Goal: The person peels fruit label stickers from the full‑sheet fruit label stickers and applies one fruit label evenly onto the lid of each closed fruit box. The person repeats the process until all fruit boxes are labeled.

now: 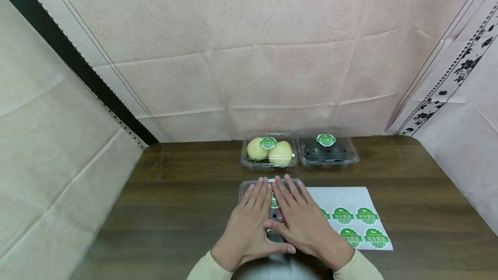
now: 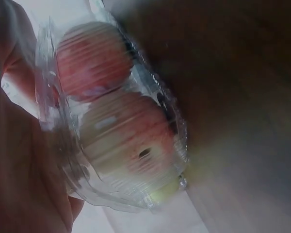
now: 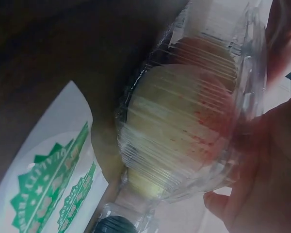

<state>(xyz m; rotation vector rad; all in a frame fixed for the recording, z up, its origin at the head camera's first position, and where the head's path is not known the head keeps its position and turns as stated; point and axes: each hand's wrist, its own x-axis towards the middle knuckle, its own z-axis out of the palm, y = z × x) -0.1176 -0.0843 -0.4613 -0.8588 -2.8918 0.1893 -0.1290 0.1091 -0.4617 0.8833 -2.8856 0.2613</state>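
A clear plastic clamshell box (image 1: 245,186) stands on the table in front of me, a green label (image 1: 274,201) on its lid. My left hand (image 1: 249,226) lies over the lid's left side, fingers straight and pointing away. On the right side my right hand (image 1: 305,224) rests the same way, its fingertips close to the left ones. Through the ribbed wall in the left wrist view, red-and-yellow fruits (image 2: 128,138), apple-like, show inside the box. The right wrist view shows a paler yellow-and-red fruit (image 3: 177,116). The hands hide most of the lid.
Right of the box lies a white sheet of green round stickers (image 1: 338,195). Farther back stand a labelled clear box with pale yellow fruits (image 1: 280,154) and another labelled clear box with dark contents (image 1: 324,150). Patterned cloth (image 1: 253,77) hangs behind the wooden table (image 1: 175,202).
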